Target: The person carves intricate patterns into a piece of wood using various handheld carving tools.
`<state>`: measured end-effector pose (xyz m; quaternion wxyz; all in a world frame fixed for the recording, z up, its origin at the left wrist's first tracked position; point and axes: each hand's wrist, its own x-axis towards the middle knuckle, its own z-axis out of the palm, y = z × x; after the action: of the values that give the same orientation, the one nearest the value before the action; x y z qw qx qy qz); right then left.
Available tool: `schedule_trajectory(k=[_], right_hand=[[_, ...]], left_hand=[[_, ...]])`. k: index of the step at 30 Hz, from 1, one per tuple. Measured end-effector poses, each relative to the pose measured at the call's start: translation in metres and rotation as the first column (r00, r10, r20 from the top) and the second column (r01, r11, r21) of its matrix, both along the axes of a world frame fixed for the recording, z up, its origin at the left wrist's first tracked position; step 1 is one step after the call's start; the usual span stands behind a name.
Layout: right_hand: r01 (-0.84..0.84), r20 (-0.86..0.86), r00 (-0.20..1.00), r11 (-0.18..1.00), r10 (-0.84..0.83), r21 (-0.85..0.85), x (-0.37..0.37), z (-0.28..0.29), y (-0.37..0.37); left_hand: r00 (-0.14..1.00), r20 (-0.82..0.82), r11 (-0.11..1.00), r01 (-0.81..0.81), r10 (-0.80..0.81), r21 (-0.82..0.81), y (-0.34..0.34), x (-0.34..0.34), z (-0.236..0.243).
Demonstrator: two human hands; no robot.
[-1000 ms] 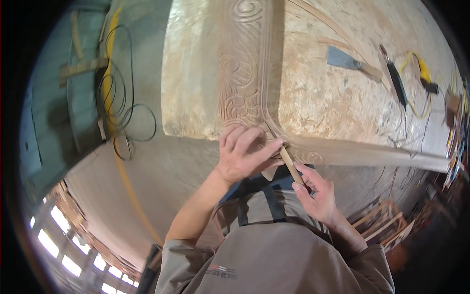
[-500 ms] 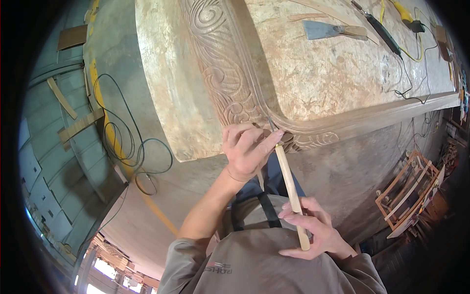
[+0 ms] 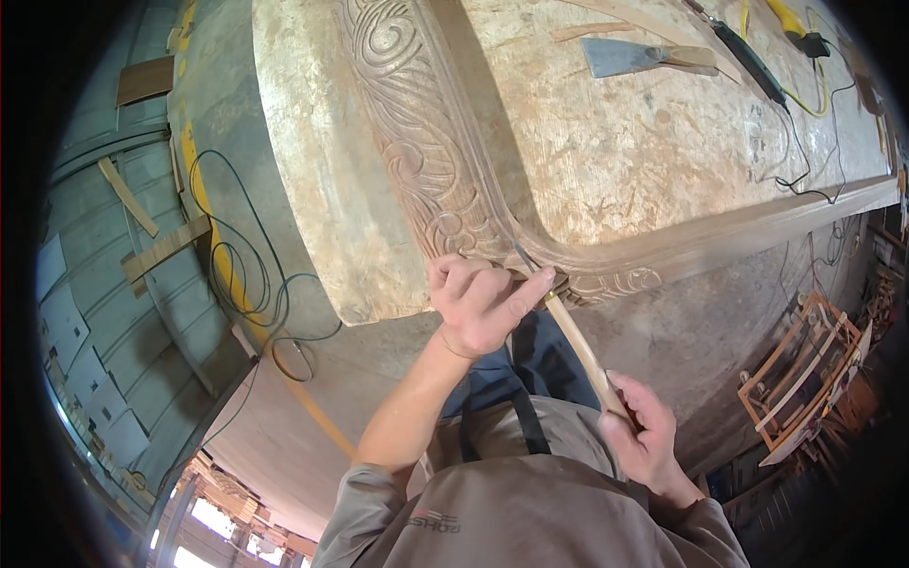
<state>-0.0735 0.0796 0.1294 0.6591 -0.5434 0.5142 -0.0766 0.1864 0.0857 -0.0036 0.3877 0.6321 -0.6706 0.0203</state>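
Note:
A long-handled carving chisel (image 3: 577, 339) slants across the inner corner of a carved wooden frame (image 3: 417, 156), its metal tip at the moulding. My left hand (image 3: 481, 308) rests on the frame's corner, fingers curled and thumb against the chisel's blade near the ferrule. Further back, my right hand (image 3: 644, 431) grips the end of the pale wooden handle, covering its butt. Scrolls and leaf-like lines run along the frame's left side; its near side carries a smaller scroll by the corner and then turns plain.
The frame lies on a worn tabletop (image 3: 653, 161). A scraper (image 3: 639, 59), a black pen-like corded tool (image 3: 748, 62) and a yellow corded plug (image 3: 793, 26) lie at the far right. Cable loops (image 3: 248, 275) cover the floor at left; a wooden rack (image 3: 805, 374) stands at right.
My right hand has slid its hold and closed around the handle's end, where its fingers were looser before. The handle has swung to the right; my left hand stays at the corner.

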Motion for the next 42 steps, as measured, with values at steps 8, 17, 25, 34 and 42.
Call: schedule_trajectory(k=[8,17,25,34,42], right_hand=[[-0.094,-0.094,0.994,0.912,0.062,-0.399,0.006,-0.005,-0.012],[-0.118,-0.071,0.993,0.892,0.097,-0.435,0.000,-0.013,-0.014],[-0.166,-0.107,0.986,0.867,0.131,-0.470,0.011,-0.006,-0.016],[-0.178,-0.120,0.983,0.897,0.141,-0.406,0.013,0.009,-0.019],[-0.132,-0.097,0.990,0.906,0.101,-0.403,0.033,0.022,-0.004]], left_hand=[[0.996,0.084,1.000,0.015,-0.017,0.018,0.001,-0.002,0.000],[0.999,0.040,0.999,0.021,-0.022,0.039,0.002,-0.003,-0.004],[0.999,-0.033,0.996,0.035,-0.033,0.085,0.007,-0.002,-0.004],[0.998,-0.052,0.998,0.033,-0.031,0.048,0.005,-0.004,-0.006],[0.998,-0.026,0.998,0.052,-0.051,0.027,0.001,0.000,-0.004]])
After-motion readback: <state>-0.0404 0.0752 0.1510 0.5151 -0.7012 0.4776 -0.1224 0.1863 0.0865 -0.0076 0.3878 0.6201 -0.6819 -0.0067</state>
